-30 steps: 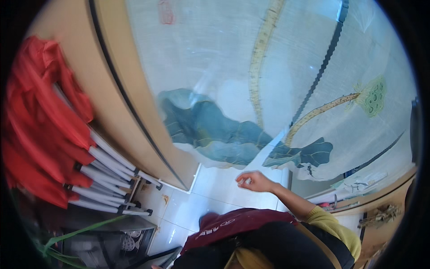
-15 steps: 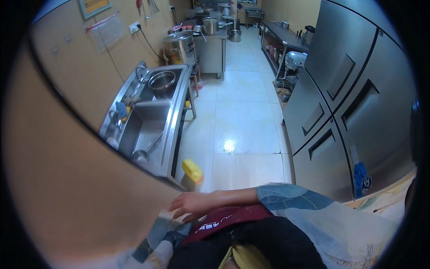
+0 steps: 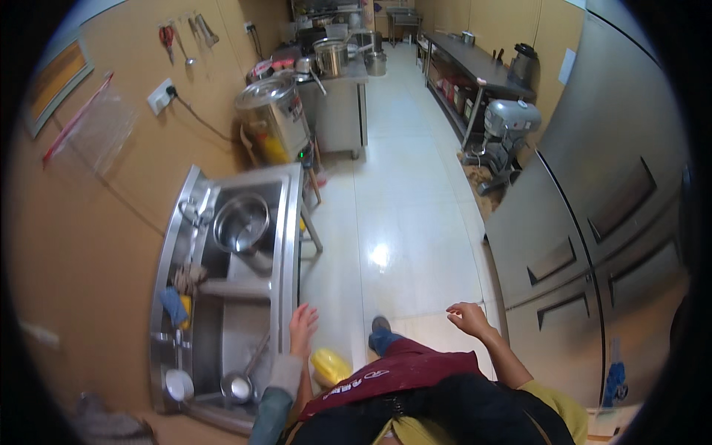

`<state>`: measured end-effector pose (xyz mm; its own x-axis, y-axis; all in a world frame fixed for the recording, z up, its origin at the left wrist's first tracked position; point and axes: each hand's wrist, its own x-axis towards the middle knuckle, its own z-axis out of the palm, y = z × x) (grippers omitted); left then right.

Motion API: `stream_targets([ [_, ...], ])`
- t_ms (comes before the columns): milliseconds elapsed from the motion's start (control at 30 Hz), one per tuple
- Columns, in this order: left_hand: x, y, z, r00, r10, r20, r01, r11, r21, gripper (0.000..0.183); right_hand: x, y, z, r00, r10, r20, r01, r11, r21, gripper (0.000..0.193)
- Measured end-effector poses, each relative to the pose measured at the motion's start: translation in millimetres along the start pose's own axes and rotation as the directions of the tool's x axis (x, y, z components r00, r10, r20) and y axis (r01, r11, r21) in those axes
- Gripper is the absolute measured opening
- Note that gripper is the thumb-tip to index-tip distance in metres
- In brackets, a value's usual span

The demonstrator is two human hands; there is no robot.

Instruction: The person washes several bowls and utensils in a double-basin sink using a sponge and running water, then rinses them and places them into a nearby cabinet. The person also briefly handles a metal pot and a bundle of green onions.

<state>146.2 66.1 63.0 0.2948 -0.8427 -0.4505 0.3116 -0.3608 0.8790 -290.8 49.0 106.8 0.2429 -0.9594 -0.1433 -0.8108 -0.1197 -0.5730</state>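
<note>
My left hand (image 3: 302, 326) is held just beside the front rim of the steel double sink (image 3: 283, 297), its fingers extended and nothing in it. To the right, my right hand (image 3: 469, 317) hangs above the floor with its fingers loosely bent and apart, also without anything in it. In the sink's near basin lies a long-handled ladle (image 3: 258, 356), its bowl beside a small white bowl (image 3: 179, 385). A round steel pot (image 3: 242, 222) sits in the far basin. Below my left hand, a yellow container (image 3: 330, 366) stands on the floor by the sink.
Tall steel refrigerator doors (image 3: 564, 245) line my right side. Beyond them stand a grey mixer (image 3: 509, 122) and a long dark counter (image 3: 475, 63). A large steel drum (image 3: 271, 119) stands past the sink. A blue cloth (image 3: 174, 305) lies on the sink's back ledge.
The view has moved forward and turned, bringing the sink nearer. The arm lying across my apron is gone from there; both hands now show apart, and a shoe has appeared ahead.
</note>
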Motion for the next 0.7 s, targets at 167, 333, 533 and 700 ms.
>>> stream_targets([
  [167, 74.2, 56.8, 18.1, 0.99, 0.019, -0.14, -0.023, 0.999, -0.032, 0.033, 218.4, -62.2, -33.3, 0.93, -0.363, 0.053, 0.366, 0.926, -0.096, 0.02],
  [333, 161.0, 121.6, 32.1, 0.971, 0.093, -0.221, -0.136, 0.973, -0.186, 0.034, 439.2, -182.2, -37.6, 0.663, -0.709, 0.242, 0.739, 0.672, -0.055, 0.022],
  [533, 303.8, 211.1, 46.5, 0.938, 0.246, -0.244, -0.308, 0.915, -0.263, 0.036, 643.2, -275.9, -38.0, 0.494, -0.835, 0.244, 0.851, 0.521, 0.06, 0.026],
  [700, 452.0, 290.5, 80.7, 0.935, 0.259, -0.241, -0.31, 0.928, -0.206, 0.032, 815.4, -280.6, -63.0, 0.605, -0.762, 0.232, 0.771, 0.633, 0.071, 0.031],
])
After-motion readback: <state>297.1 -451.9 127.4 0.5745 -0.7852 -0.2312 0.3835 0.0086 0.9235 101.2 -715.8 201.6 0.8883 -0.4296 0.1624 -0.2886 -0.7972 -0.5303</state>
